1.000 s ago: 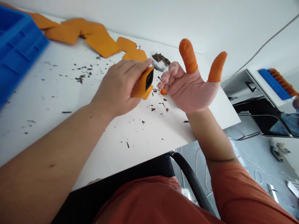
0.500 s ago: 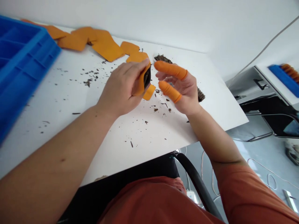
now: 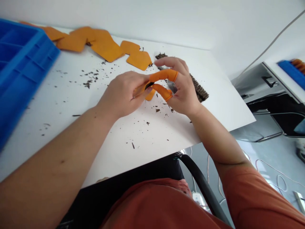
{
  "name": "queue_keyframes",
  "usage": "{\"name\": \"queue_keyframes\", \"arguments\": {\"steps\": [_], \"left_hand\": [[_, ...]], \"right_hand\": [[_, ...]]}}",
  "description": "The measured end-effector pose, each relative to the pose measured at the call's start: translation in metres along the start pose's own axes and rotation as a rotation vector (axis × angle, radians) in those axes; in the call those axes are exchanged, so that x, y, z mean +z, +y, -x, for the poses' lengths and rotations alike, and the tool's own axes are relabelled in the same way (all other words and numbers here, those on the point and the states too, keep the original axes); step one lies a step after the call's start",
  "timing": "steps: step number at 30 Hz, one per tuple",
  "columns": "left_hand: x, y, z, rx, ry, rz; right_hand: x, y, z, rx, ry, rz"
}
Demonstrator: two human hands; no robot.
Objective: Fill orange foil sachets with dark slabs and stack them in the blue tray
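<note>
Head view: left hand (image 3: pixel 124 95) is curled shut round a small orange pouch (image 3: pixel 149 92) w/ a dark opening, holding it just above the white surface (image 3: pixel 71 105). Right hand (image 3: pixel 179 87) meets it from the other side; thumb & index wear orange finger cots (image 3: pixel 164 75) & pinch at the pouch mouth, other fingers loosely bent, a bit of clear wrap in the palm. Pouch sits between both hands, roughly mid-surface.

Rel. to the pouch: flat orange pouches (image 3: pixel 105 47) lie in a row beyond it, along the far edge of the surface. Pile of dark dried leaf (image 3: pixel 199 90) just right of it, partly behind the right hand. Loose dark crumbs (image 3: pixel 89 81) scattered left & in front. Blue crate (image 3: pixel 21 70) well to the left. Black chair arm (image 3: pixel 200 187) below the near edge of the surface.
</note>
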State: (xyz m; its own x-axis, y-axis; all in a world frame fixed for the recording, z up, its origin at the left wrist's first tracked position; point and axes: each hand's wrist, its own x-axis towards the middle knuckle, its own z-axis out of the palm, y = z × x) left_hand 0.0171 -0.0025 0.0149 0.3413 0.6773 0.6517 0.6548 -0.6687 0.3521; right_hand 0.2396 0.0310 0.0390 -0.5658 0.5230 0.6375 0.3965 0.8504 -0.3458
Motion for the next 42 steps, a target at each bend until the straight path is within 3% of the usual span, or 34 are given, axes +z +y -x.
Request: {"name": "queue_keyframes", "arguments": {"steps": [14,22,31,34,42], "left_hand": [[0.001,-0.009,0.002,-0.047,0.070,0.091],[-0.003,0.006,0.000,-0.120,0.077,0.117],[0.001,0.000,0.003,-0.240,0.129,0.076],[0.001,0.003,0.001,-0.235,0.108,0.091],[-0.002,0.004,-0.001,-0.146,0.195,0.122]], "right_hand": [[0.001,0.005,0.001,0.022,-0.056,-0.001],[0.000,0.005,0.001,0.055,-0.057,-0.001],[0.001,0.007,0.002,0.088,-0.100,-0.012],[0.001,0.006,0.001,0.111,-0.082,-0.001],[0.000,0.007,0.001,0.151,-0.081,0.021]]}}
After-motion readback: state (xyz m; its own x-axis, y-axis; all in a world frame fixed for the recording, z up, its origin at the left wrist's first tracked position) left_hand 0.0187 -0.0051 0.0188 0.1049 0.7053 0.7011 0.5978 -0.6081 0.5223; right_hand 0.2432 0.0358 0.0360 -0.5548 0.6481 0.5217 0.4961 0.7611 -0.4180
